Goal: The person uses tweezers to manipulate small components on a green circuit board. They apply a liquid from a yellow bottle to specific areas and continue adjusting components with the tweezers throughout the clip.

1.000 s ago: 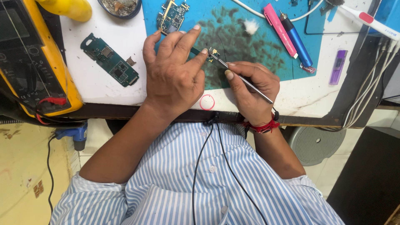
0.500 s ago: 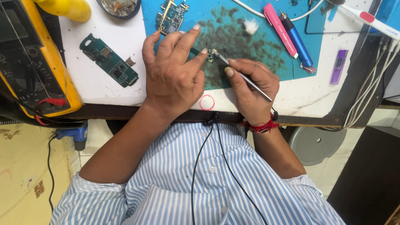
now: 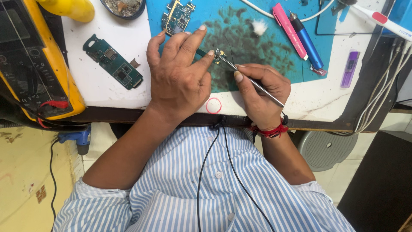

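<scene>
Head camera, looking down: the left hand [image 3: 178, 81] presses a small circuit piece [image 3: 219, 55] onto the blue mat [image 3: 257, 47], fingers spread, thumb and forefinger closing on what seems to be its edge. Just beside it, the right hand [image 3: 259, 92] grips thin metal tweezers [image 3: 253, 81] pen-style, tips touching the piece. A green circuit board [image 3: 113, 61] lies well left on the white table [image 3: 107, 92], near a yellow multimeter [image 3: 38, 68].

White worktop [image 3: 111, 92] with dark edge, yellowish floor [image 3: 21, 180], grey round stool [image 3: 328, 150].
</scene>
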